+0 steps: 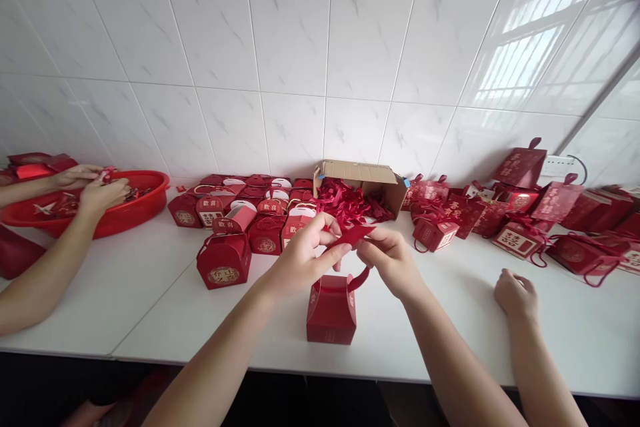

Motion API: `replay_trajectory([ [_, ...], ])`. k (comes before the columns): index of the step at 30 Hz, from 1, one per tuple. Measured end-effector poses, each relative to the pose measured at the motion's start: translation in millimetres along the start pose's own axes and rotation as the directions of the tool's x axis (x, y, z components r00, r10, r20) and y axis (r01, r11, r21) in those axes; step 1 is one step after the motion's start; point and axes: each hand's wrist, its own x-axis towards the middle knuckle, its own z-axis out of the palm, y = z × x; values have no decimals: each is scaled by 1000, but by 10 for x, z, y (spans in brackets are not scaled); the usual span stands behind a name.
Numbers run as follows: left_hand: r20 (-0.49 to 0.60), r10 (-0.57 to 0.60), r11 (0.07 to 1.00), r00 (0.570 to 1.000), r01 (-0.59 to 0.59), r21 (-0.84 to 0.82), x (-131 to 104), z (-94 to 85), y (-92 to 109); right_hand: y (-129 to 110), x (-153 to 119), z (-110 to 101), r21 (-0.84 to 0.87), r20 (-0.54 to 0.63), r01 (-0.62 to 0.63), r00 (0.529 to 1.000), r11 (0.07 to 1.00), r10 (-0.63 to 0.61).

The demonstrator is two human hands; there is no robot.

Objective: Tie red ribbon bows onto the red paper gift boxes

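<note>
A small red gift box (331, 321) stands upright on the table in front of me, its top part folded up. Above it, a flat strip of red ribbon (356, 234) is stretched between my two hands. My left hand (311, 248) pinches the strip's left end between thumb and fingers. At the other end, the fingers of my right hand (393, 259) are closed on it. A red loop (359, 279) curves from the box's top up to the fingertips of my right hand. Whether loop and strip are one piece is hidden by my fingers.
Behind my hands is a cardboard box (397, 195) of red ribbons. Several red gift boxes (225, 263) stand left, more (435, 232) right. At far left, another person's hands (97, 190) work over a red basin (150, 197). Another person's fist (517, 293) rests at right.
</note>
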Motion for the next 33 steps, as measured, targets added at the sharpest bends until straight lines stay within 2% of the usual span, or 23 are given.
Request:
replay_trajectory([
  [2, 14, -33, 999, 999, 33, 29, -2, 9, -1, 29, -34, 5, 35, 64, 20, 998, 999, -22],
  [4, 17, -52, 998, 999, 51, 30, -10, 7, -4, 60, -59, 0, 28, 74, 37, 997, 999, -39],
  [6, 43, -69, 998, 997, 69, 7, -16, -11, -11, 82, -67, -24, -28, 66, 83, 995, 996, -81],
  [9, 103, -90, 990, 991, 100, -102, -2, -66, -47, 89, -56, -93, -168, 156, 213, 970, 963, -187],
  [11, 106, -109, 965, 988, 131, -229, 27, -105, -88, 84, -45, -143, -293, 237, 372, 921, 881, -310],
  [14, 66, -149, 894, 987, 163, -418, 77, -130, -136, 97, -38, -186, -475, 315, 557, 830, 681, -460],
  [17, 59, -160, 828, 985, 166, -536, 93, -88, -138, 152, -38, -179, -608, 324, 577, 807, 545, -494],
  [19, 47, -151, 829, 987, 152, -538, 72, -40, -130, 201, -41, -156, -652, 307, 559, 813, 513, -495],
  [21, -65, -109, 911, 992, 74, -406, 22, -6, -140, 246, -65, -127, -651, 260, 536, 823, 538, -505],
  [23, -242, 29, 996, 970, -49, -80, -55, -8, -190, 290, -135, -108, -620, 161, 499, 836, 605, -524],
  [24, -308, 132, 988, 942, -101, 115, -103, -26, -234, 320, -193, -107, -600, 94, 468, 846, 648, -524],
  [26, -371, 318, 895, 873, -147, 422, -212, -93, -364, 417, -359, -141, -567, -69, 363, 874, 740, -482],
  [27, -395, 372, 851, 840, -139, 506, -270, -137, -448, 489, -461, -179, -552, -162, 283, 886, 785, -434],
  [29, -470, 404, 799, 785, -51, 600, -396, -234, -643, 675, -687, -299, -520, -360, 60, 889, 852, -283],
  [31, -547, 391, 757, 740, 80, 649, -534, -321, -859, 884, -920, -457, -462, -526, -171, 843, 870, -114],
  [33, -602, 358, 734, 714, 184, 654, -688, -377, -1082, 1070, -1144, -624, -406, -614, -337, 789, 849, 20],
])
